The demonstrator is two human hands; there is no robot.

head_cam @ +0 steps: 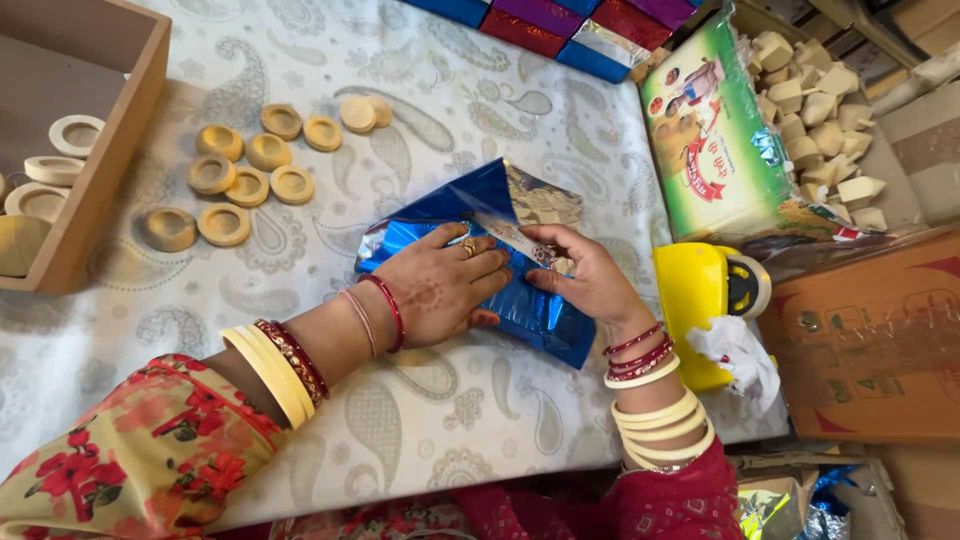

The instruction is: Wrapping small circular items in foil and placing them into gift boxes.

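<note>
Blue foil sheet (470, 255): lying on the patterned cloth of the desk (420, 110), partly folded over a flat parcel, silver underside showing at the top right fold.
Left hand (440, 285): pressing flat on the foil, fingers spread and lying down, pinning the wrap rather than pinching it.
Right hand (590, 280): fingers curling closed on the foil's right flap, thumb and fingertips pinching the edge near a strip of clear tape (510, 238); grip nearly together, clamped on foil.
Risk, tearing: foil looking thin and creased; a hard pull by the right hand while the left is pinning it could be ripping the flap.
Risk, slipping: if the left palm is lifting early, the fold may be springing open and the contents shifting.
Risk, tape: strip may be sticking crooked or to a finger.
Nearby: wooden rings (245, 170) lying well apart to the left; yellow tape dispenser (700, 300) just beside the right wrist; green box (715, 130) of wooden pieces beyond.
</note>
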